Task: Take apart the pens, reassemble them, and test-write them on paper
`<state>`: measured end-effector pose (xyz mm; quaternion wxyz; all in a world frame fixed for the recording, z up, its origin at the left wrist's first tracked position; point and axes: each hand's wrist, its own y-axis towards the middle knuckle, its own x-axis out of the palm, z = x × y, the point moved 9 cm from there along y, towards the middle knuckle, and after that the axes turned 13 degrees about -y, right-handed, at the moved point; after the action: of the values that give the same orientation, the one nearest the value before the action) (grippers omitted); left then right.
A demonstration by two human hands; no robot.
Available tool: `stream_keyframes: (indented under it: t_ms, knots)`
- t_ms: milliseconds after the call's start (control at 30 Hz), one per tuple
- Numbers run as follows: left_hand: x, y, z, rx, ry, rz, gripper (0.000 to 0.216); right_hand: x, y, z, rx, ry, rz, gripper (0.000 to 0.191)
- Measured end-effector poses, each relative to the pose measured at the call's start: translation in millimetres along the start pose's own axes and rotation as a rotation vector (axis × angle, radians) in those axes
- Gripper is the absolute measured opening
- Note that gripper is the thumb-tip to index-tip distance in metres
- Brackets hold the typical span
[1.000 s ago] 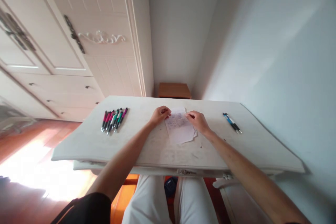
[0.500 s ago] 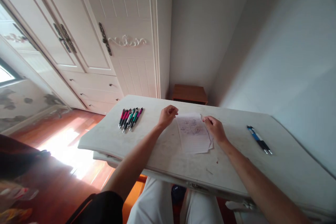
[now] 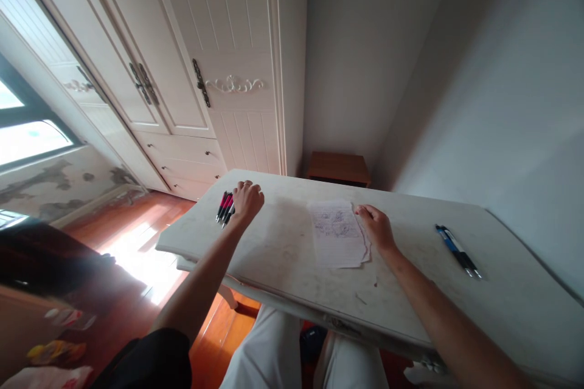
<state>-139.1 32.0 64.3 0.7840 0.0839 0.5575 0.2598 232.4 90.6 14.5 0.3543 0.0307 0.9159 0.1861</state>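
Head view: left hand point(image 3: 247, 200) over pens point(image 3: 224, 206); right hand point(image 3: 376, 228) curled beside paper point(image 3: 336, 243); can't tell either grip.

free: table point(image 3: 283, 225) between left hand point(image 3: 249, 200) and paper point(image 3: 336, 240) | blocking paper edge: right hand point(image 3: 377, 226) | gaps among pink pens point(image 3: 222, 203): unclear

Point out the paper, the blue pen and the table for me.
Paper point(image 3: 339, 234): head view, on the middle of the top sheet.
Blue pen point(image 3: 451, 245): head view, on its blue barrel.
Table point(image 3: 278, 237): head view, on bare top left of the sheet.
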Motion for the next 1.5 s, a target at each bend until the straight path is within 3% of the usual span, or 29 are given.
stream_keyframes:
  t_ms: [167, 400, 567, 700, 800, 933, 1067, 1267, 1500]
  knots:
    - [1.0, 7.1, -33.5, -0.032, 0.078, -0.09, 0.032, -2.1, 0.0, -0.4, 0.02, 0.019, 0.014, 0.039]
    - [10.6, 5.4, -34.3, -0.014, 0.048, -0.107, 0.027, 4.9, 0.0, 5.6, 0.01, 0.02, -0.021, 0.037]
    - [-5.9, 7.2, -19.7, -0.028, -0.215, 0.012, 0.019, 7.0, 0.5, 4.2, -0.003, 0.014, -0.032, 0.037]
    - [-18.9, 8.7, 13.0, -0.065, -0.607, 0.082, 0.026, 7.0, 0.0, 0.8, -0.005, -0.001, -0.04, 0.036]
    - [-1.5, 5.1, 51.4, -0.105, -0.927, -0.07, 0.034, 6.0, -0.7, -2.9, -0.013, 0.014, -0.042, 0.035]
    - [37.6, -10.5, 104.8, -0.164, -1.314, -0.292, 0.038, 5.7, -2.0, -8.4, -0.036, 0.042, -0.061, 0.039]
    - [77.4, -26.3, 138.1, -0.305, -1.534, -0.424, 0.039, 7.7, -3.4, -11.8, -0.048, 0.104, -0.09, 0.05]
    - [109.8, -34.9, 145.9, -0.444, -1.716, -0.485, 0.032, 8.3, -3.0, -12.8, -0.036, 0.193, -0.077, 0.057]
    - [114.6, -38.2, 147.8, -0.437, -1.875, -0.538, 0.028, 6.6, 0.3, -5.6, 0.018, 0.111, -0.053, 0.059]
